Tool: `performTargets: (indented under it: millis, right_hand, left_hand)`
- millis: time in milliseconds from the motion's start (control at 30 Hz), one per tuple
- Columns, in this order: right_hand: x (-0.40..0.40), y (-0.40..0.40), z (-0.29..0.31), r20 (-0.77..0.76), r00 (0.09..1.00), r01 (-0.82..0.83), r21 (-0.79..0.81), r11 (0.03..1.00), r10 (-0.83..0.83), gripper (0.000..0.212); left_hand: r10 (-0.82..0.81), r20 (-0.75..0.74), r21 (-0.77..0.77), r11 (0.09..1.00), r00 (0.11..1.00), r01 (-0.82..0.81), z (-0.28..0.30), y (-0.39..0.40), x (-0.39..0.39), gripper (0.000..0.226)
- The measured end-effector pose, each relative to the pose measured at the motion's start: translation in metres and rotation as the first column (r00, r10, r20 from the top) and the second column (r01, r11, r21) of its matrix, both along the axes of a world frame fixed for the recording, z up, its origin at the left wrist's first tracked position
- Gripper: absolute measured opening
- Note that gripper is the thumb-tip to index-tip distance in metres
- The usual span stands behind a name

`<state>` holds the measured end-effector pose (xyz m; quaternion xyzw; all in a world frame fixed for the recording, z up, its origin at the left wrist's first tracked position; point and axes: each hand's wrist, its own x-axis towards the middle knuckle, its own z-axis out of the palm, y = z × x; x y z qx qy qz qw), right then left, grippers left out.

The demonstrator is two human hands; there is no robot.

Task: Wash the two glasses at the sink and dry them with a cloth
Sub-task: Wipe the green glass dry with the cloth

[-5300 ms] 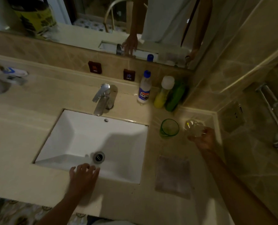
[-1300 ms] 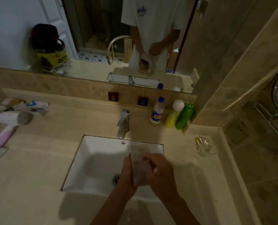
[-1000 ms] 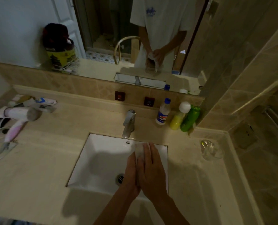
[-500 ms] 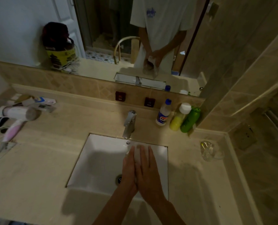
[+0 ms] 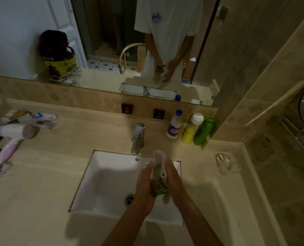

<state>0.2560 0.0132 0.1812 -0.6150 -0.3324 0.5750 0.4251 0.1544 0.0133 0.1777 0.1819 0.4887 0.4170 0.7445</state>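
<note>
Looking down through the head camera, we held our two hands together over the white rectangular sink basin (image 5: 101, 176), with the pale folded cloth (image 5: 159, 161) sandwiched between them. Our left hand (image 5: 145, 183) lay with its palm against the cloth and its fingers (image 5: 148, 168) fairly straight, pressing rather than curling; our right hand (image 5: 172, 178) pressed from the other side, its fingers likewise extended along the fabric. Between the palms, low down, a sliver of the green-tinted drinking glass (image 5: 162, 191) showed, so we judged it was wrapped in the cloth and being rubbed dry; how much of it the cloth covered we could not tell. The clear glass cup (image 5: 226, 164) stood on the beige stone counter (image 5: 32, 201), well apart from our hands, near the right wall. The chrome tap (image 5: 138, 137) behind the basin showed no running water that we could make out.

Only this one view was available. We judged the task to be in its late part: washing appeared finished for the green glass, and drying was under way. Whether the clear cup had already been dried we could not say; if not, it remained to be wiped, and the green glass had yet to be set down.
</note>
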Motion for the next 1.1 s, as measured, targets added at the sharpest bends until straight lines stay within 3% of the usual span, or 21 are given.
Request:
performTargets:
  millis: [67, 167, 267, 367, 467, 533, 567, 633, 767, 900, 1000, 1100]
  right_hand:
    - [-0.010, -0.006, -0.002, 0.141, 0.990, 0.004, 0.075, 0.997, -0.015, 0.022]
    - [-0.029, -0.026, -0.015, 0.382, 0.923, -0.078, 0.313, 0.947, -0.051, 0.043]
    - [-0.037, -0.053, -0.033, 0.440, 0.894, -0.110, 0.387, 0.916, -0.079, 0.054]
    - [-0.032, -0.046, -0.028, 0.359, 0.926, -0.024, 0.358, 0.933, -0.114, 0.056]
    - [-0.014, -0.018, -0.005, 0.132, 0.981, 0.112, 0.217, 0.970, -0.143, 0.033]
    - [-0.002, -0.007, 0.013, 0.087, 0.993, 0.068, 0.113, 0.991, -0.078, 0.025]
    - [0.002, -0.003, 0.019, 0.071, 0.997, 0.018, 0.116, 0.993, -0.026, 0.037]
    - [0.003, 0.001, 0.019, 0.072, 0.997, -0.020, 0.167, 0.986, 0.008, 0.059]
    - [-0.017, -0.016, 0.008, 0.332, 0.943, -0.092, 0.358, 0.929, -0.035, 0.047]
    - [-0.026, -0.052, -0.016, 0.451, 0.886, -0.126, 0.460, 0.879, -0.109, 0.064]
    - [-0.024, -0.053, -0.020, 0.427, 0.896, -0.096, 0.459, 0.883, -0.124, 0.060]
    - [-0.011, -0.031, -0.002, 0.240, 0.961, 0.026, 0.408, 0.913, -0.135, 0.050]
  left_hand:
    - [0.044, 0.017, 0.005, 0.999, 0.999, -0.044, 0.001, 0.000, 0.000, 0.062]
    - [0.111, 0.008, -0.001, 0.994, 0.994, -0.111, 0.000, 0.006, -0.002, 0.072]
    - [0.115, 0.003, 0.007, 0.993, 0.993, -0.115, -0.002, 0.013, -0.006, 0.070]
    - [0.015, -0.048, 0.038, 0.999, 0.999, -0.014, -0.004, 0.010, -0.007, 0.067]
    - [-0.076, 0.001, 0.047, 0.996, 0.997, 0.076, -0.006, 0.007, -0.009, 0.063]
    - [-0.136, 0.044, 0.059, 0.989, 0.990, 0.134, -0.007, 0.009, -0.012, 0.059]
    - [-0.151, 0.067, 0.057, 0.987, 0.986, 0.147, -0.007, 0.010, -0.013, 0.059]
    - [-0.146, 0.115, 0.021, 0.989, 0.983, 0.144, -0.004, 0.011, -0.012, 0.056]
    - [-0.051, 0.109, -0.048, 0.997, 0.993, 0.057, 0.002, 0.013, -0.007, 0.062]
    - [0.011, 0.120, -0.018, 1.000, 0.993, -0.009, 0.002, 0.017, -0.005, 0.075]
    - [-0.032, 0.091, 0.003, 0.999, 0.995, 0.032, 0.003, 0.015, -0.004, 0.077]
    - [-0.128, 0.076, 0.043, 0.991, 0.989, 0.125, 0.006, 0.012, -0.007, 0.068]
